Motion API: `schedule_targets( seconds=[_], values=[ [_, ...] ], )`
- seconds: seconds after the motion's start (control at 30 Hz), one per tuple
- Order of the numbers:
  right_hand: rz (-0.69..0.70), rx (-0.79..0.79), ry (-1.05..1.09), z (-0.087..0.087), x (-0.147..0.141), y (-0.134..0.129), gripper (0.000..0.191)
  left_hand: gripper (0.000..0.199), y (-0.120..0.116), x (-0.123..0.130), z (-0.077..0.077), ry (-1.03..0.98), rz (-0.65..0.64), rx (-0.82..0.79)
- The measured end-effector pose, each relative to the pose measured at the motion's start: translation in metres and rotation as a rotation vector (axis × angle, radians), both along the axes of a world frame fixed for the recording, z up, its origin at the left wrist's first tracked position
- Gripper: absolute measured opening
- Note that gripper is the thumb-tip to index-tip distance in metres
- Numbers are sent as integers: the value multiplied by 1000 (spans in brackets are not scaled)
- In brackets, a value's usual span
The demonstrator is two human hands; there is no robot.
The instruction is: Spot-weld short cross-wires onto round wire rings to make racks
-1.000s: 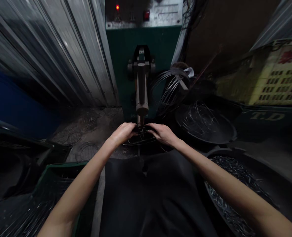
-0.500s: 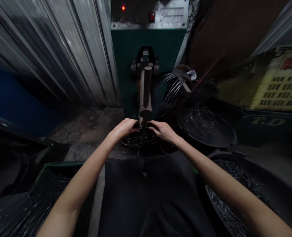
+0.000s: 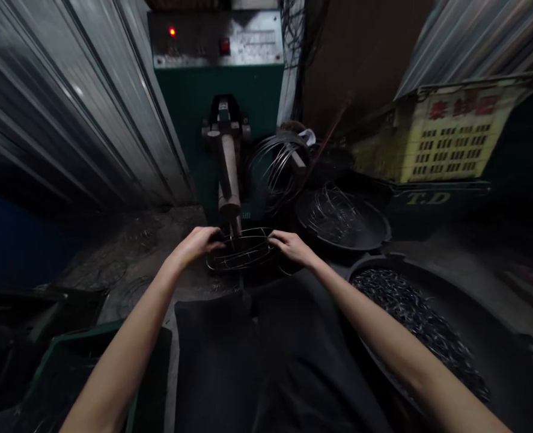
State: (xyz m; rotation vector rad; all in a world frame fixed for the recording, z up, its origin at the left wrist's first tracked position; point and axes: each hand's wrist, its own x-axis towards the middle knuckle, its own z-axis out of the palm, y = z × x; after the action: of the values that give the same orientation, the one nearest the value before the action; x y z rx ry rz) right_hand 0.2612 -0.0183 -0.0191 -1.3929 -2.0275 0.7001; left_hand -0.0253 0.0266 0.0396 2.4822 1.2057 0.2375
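A round wire frame (image 3: pixel 243 260) of thin metal rings and cross wires hangs below the rod end of a green machine (image 3: pixel 176 90). My left hand (image 3: pixel 203 240) is closed at the frame's left side, its fingertips in shadow. On the other side my right hand (image 3: pixel 288 243) pinches the right part of the rim. Between my hands, the thick metal rod (image 3: pixel 229 180) of the machine points down toward the frame, and a thinner bar under it reaches the wires.
At the right stand a black basin (image 3: pixel 487 337) with small metal pieces and a dark pan (image 3: pixel 360 225) with loose wires. Behind them is a yellow crate (image 3: pixel 410 144). A wire coil (image 3: pixel 279 150) hangs beside the machine. A green bin (image 3: pixel 54 346) is at lower left.
The view has turned to the right, so the machine appears further left. My hands have moved wider apart, and more of the wire frame shows between them.
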Motion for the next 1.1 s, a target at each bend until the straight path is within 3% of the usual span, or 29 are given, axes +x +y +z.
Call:
schedule_targets(
  seconds=[0.17, 0.27, 0.4, 0.5, 0.6, 0.77, 1.1],
  values=[
    [-79, 209, -268, 18, -37, -22, 26, 49, -27, -5, -4, -119, 115, 191],
    [-54, 224, -411, 18, -56, -30, 28, 41, -38, 15, -6, -62, 121, 159],
    [-58, 185, -371, 15, -64, -32, 30, 24, -37, 28, -7, -9, 93, -36],
    [-59, 144, -316, 20, -61, -26, 36, 23, -36, 25, -7, -80, 60, 2],
    [-2, 151, -282, 29, -58, -15, 28, 19, -34, 21, -5, -141, 36, 64],
    [10, 150, -296, 40, -57, -2, 25, 17, -28, 24, 2, -179, 113, 52],
    [9, 97, -249, 36, -57, 3, 26, 24, -25, 23, -5, -260, 184, -32]
  ],
)
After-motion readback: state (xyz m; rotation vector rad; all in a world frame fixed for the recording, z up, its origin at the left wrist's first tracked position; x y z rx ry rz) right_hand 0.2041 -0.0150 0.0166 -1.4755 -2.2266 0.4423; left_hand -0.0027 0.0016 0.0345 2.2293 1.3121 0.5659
